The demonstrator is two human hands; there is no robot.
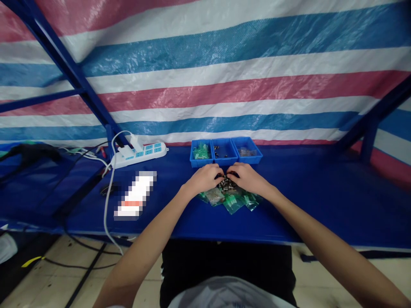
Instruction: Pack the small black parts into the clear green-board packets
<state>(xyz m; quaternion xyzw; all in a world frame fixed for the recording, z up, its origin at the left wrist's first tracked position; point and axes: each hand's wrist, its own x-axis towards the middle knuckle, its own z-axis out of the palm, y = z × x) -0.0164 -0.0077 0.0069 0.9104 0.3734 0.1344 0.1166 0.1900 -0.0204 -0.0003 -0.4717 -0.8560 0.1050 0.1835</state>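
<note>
A loose pile of small dark-and-silver metal parts (227, 185) lies on the blue table, too small to name exactly. My left hand (205, 178) is at the pile's left side, thumb and fingers curled inward. From the right, my right hand (245, 176) bends its fingers over the same pile. Whatever is between the fingertips of either hand is hidden. Small clear bags with green pieces (233, 202) lie in front of the pile, beside a bag of brownish contents (214, 196).
Behind my hands stand three joined blue bins: a left bin (192, 159) with green packets, a middle bin (224, 160) with a few dark parts, and a right bin (257, 159) with clear packets. To the left are a white power strip (141, 155) and a trailing white cable (107, 205).
</note>
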